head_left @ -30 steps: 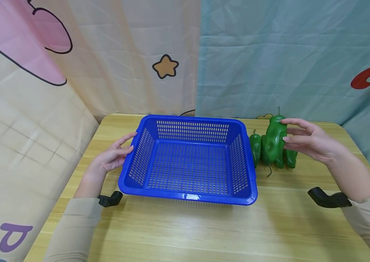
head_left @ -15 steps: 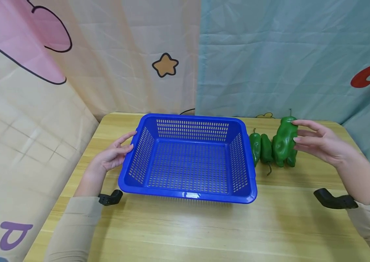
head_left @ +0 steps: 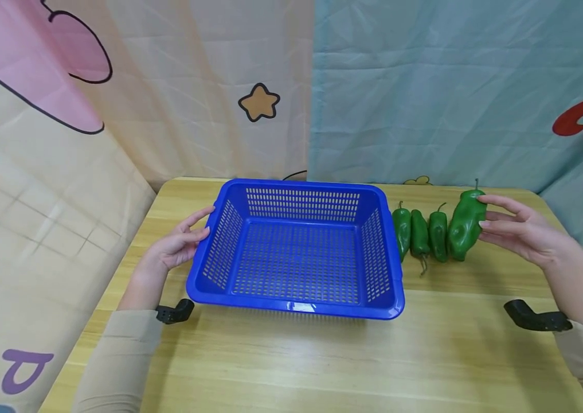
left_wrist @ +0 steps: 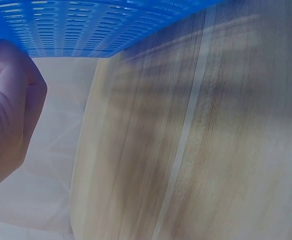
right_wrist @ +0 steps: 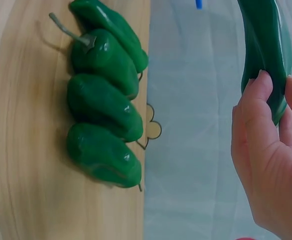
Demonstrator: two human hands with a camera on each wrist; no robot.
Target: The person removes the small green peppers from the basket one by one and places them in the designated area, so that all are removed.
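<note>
A blue plastic basket [head_left: 296, 308] with slotted walls stands in the middle of the head view, its inside bare. My left hand [head_left: 180, 241] grips its left rim; the left wrist view shows that hand beside the slotted wall, with the fingertips hidden. Off to the right, my right hand [head_left: 525, 232] pinches a large green pepper [head_left: 466, 226] between thumb and fingers. The right wrist view shows this held pepper [right_wrist: 263, 40] raised clear of the others. Several smaller green peppers [right_wrist: 103, 107] lie side by side on the table, just right of the basket.
The wooden table [head_left: 291, 367] has its back edge along printed curtains [head_left: 405, 115]. Another patterned cloth [head_left: 64, 229] hangs at the left side. Black camera mounts [head_left: 536, 317] stick out from both wrists.
My right hand has moved right with the large pepper, away from the basket. Smaller peppers that it covered now show in the head view. The left hand and the basket have stayed put.
</note>
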